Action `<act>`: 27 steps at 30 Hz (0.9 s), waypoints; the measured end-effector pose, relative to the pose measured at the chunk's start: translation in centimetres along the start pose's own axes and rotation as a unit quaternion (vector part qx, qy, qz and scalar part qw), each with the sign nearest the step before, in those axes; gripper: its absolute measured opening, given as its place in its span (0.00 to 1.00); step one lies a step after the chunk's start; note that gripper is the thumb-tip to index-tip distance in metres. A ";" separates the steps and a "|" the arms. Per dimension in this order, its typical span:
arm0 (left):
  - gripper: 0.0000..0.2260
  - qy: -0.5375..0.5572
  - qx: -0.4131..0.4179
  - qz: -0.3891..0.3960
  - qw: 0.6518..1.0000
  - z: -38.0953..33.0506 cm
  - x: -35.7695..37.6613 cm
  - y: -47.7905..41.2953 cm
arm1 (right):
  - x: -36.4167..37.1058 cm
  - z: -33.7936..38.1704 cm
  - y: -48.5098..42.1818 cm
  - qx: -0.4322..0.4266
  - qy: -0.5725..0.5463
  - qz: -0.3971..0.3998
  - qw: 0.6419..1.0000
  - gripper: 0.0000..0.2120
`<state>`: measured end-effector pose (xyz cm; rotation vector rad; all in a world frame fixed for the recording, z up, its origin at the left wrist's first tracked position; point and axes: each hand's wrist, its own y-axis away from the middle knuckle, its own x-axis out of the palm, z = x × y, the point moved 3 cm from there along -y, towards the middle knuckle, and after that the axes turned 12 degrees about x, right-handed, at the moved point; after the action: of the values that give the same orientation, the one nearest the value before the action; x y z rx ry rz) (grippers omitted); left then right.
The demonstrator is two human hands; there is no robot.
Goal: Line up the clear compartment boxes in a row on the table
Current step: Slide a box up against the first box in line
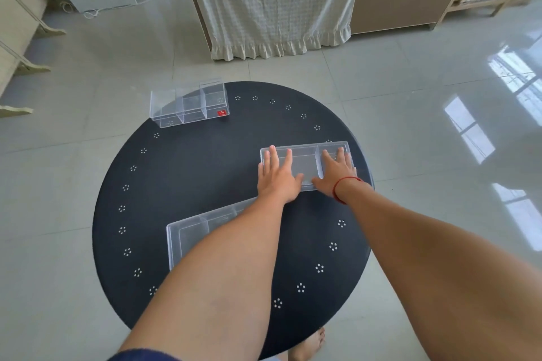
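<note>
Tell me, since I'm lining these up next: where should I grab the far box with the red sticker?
Probably by its two short end walls, one hand each side, from above. The far box is long, open-topped and stands free near the table edge.

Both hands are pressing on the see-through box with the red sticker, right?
Not quite. In the head view both hands, left hand and right hand, press flat on the box at the right. The box with the red sticker sits untouched at the far left.

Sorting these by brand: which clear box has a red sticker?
The far-left compartment box, at the table's rim; the two others show no sticker.
</note>
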<state>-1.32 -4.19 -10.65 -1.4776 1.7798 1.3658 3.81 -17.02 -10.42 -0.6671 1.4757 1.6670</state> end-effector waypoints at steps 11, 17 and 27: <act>0.27 0.074 -0.078 -0.047 0.993 9.1 -4.2 0.9 | 2.5 10.9 0.5 -0.075 0.032 -0.003 0.997 0.36; 0.27 0.109 -0.124 -0.068 0.984 15.3 -5.7 3.6 | 5.4 17.0 2.3 -0.127 0.060 -0.003 0.990 0.35; 0.31 0.129 -0.114 -0.073 0.982 20.3 -8.4 3.7 | 5.8 22.2 2.1 -0.174 0.096 -0.028 0.980 0.31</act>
<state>-6.87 17.36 -10.53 -1.9444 1.6646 1.3923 1.45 5.88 -9.87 -1.0763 1.2898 1.8784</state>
